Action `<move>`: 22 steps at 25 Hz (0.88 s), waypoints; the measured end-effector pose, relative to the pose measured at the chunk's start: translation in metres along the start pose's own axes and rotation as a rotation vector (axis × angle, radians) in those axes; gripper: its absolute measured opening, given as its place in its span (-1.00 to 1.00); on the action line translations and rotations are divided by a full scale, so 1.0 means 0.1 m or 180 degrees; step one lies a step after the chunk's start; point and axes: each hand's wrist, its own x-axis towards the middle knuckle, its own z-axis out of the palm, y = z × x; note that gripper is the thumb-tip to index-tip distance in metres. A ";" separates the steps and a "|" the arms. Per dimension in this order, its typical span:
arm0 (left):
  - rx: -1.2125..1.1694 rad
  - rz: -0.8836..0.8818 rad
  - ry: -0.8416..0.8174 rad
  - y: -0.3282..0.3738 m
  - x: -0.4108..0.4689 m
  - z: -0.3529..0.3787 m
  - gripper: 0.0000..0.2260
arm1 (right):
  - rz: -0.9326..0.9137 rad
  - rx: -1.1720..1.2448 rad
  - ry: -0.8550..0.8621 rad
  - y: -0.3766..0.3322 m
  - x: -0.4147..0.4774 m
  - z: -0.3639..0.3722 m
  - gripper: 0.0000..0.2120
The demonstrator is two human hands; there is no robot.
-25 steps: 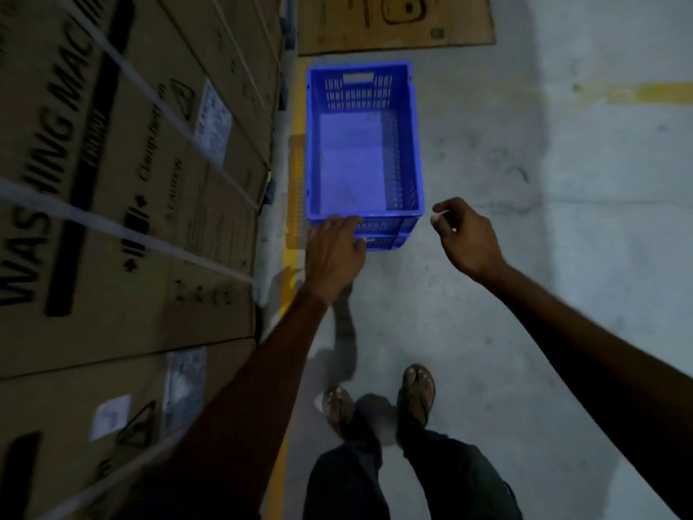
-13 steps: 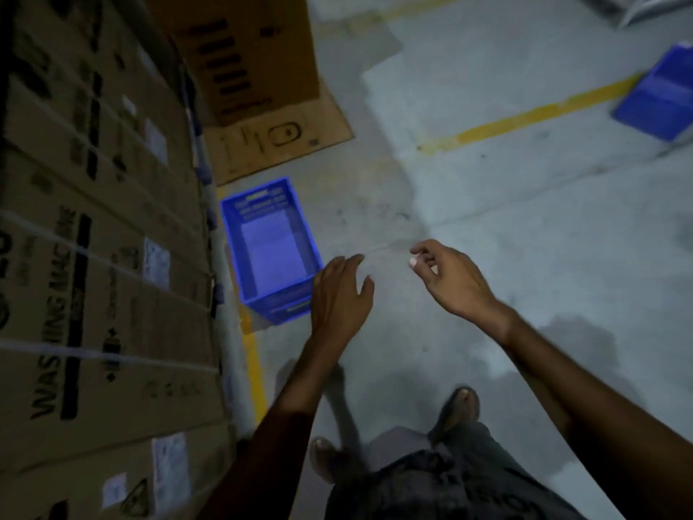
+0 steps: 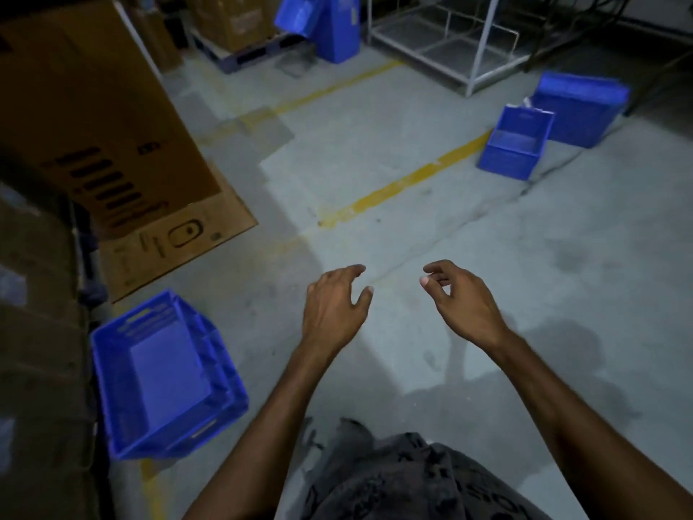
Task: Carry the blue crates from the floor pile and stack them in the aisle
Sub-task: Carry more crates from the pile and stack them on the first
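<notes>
The left grip (image 3: 333, 305) and right grip (image 3: 463, 300) hover released over the concrete floor (image 3: 506, 257), fingers loosely curled and holding nothing. Open floor runs ahead past a yellow line (image 3: 405, 182) to the crate pile (image 3: 506, 163), two blue crates lying askew near a white metal rack (image 3: 476, 50). The stacked crates (image 3: 116, 399), one nested in another, sit lower left against the wall of cartons (image 3: 37, 332), near a flat cardboard sheet (image 3: 161, 257) under a tall cardboard box (image 3: 86, 118).
</notes>
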 end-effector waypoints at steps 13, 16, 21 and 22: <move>-0.0407 0.0848 -0.0498 1.40 3.76 1.31 -0.66 | 0.0735 0.0052 0.0676 1.32 2.84 -1.49 -0.75; -0.0517 0.0990 -0.0656 1.80 4.52 1.57 -0.64 | 0.0887 0.0080 0.0892 1.64 3.42 -1.88 -0.76; -0.0658 0.1089 -0.0845 2.52 5.74 2.36 -0.62 | 0.0921 0.0038 0.1016 2.57 4.55 -2.49 -0.76; -0.0688 0.1084 -0.0840 2.71 6.02 2.57 -0.62 | 0.0910 0.0019 0.1036 2.81 4.82 -2.65 -0.76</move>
